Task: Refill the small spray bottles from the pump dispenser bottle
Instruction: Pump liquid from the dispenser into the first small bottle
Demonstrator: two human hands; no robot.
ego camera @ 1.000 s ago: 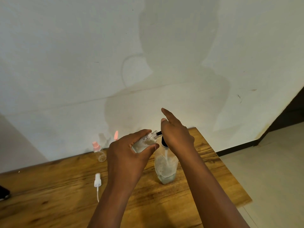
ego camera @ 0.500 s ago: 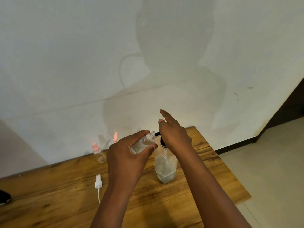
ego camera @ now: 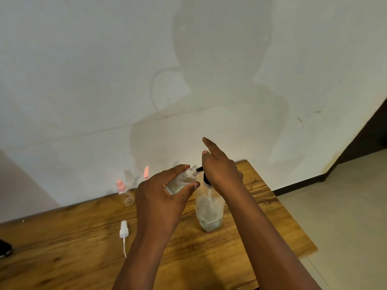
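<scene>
A clear pump dispenser bottle (ego camera: 209, 212) with a little pale liquid stands upright on the wooden table (ego camera: 261, 216). My right hand (ego camera: 219, 170) rests palm-down on its black pump head, fingers stretched forward. My left hand (ego camera: 161, 197) grips a small clear spray bottle (ego camera: 184, 178), tilted, with its open neck against the pump's black nozzle. A white spray cap (ego camera: 123, 231) with its dip tube lies on the table to the left. Another small clear bottle with a pink cap (ego camera: 124, 192) stands near the wall.
A pink cap (ego camera: 146, 172) and a faint clear bottle (ego camera: 129, 176) show near the wall behind my left hand. The table's right edge drops to a tiled floor (ego camera: 345, 206). A dark object (ego camera: 4, 246) sits at the far left edge.
Both hands keep their hold on the pump head and the small bottle. The view has shifted slightly; nothing on the table has moved.
</scene>
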